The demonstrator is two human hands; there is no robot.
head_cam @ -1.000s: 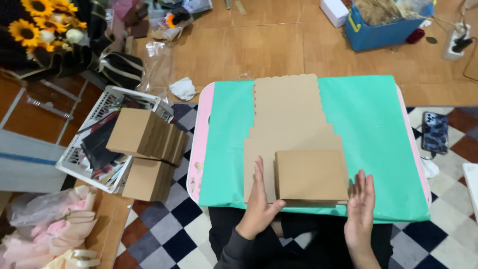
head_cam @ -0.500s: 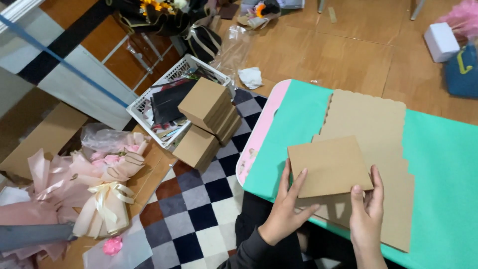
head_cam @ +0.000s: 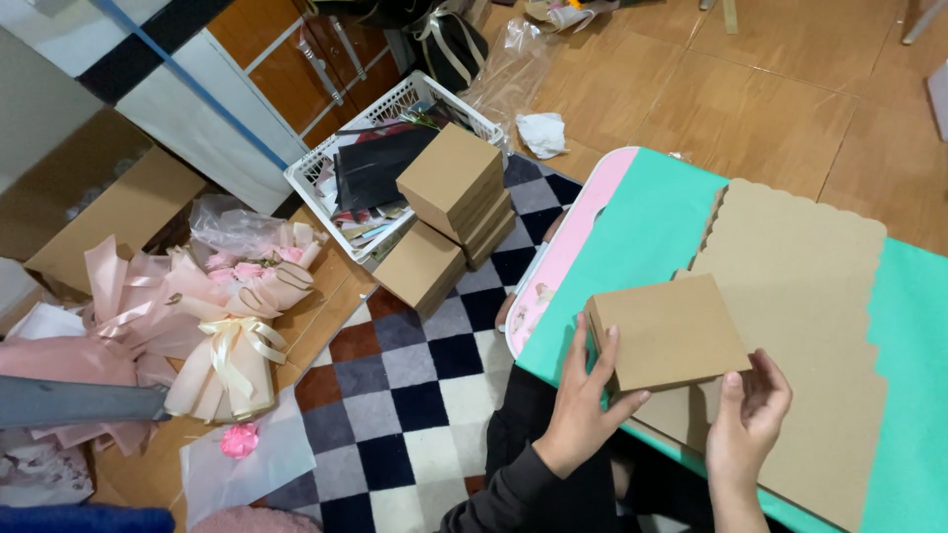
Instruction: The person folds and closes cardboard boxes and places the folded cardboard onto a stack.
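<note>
While both hands sit at the near edge of the green table [head_cam: 642, 227], they hold a folded brown cardboard box [head_cam: 670, 331] between them. Left hand [head_cam: 578, 415] is at the box's 8 o'clock: fingers wrapped up over the left edge, thumb along the near side, closed on it. Right hand [head_cam: 743, 419] is at 5 o'clock, fingers curled against the near right corner, gripping it too. The box lies roughly flat, tilted slightly, its far part over a large flat cardboard sheet [head_cam: 800, 286] with a scalloped edge, which covers much of the table from 12 to 4 o'clock of the box. Whether the box rests on the sheet or is lifted just clear, can't tell from this angle.

The table has a pink rim [head_cam: 583, 227] on its left side. Off the table at 10 o'clock of the box, a stack of similar brown boxes [head_cam: 456, 188] stands on the checkered floor [head_cam: 415, 375], another pile [head_cam: 420, 265] leaning just beside it. Behind them is a white plastic basket [head_cam: 326, 178] holding dark sheets and papers. At 9 o'clock, well apart, lies a pink wrapped bouquet [head_cam: 232, 316] with a cream ribbon. A crumpled white paper [head_cam: 541, 133] lies on the wooden floor at 11 o'clock.
</note>
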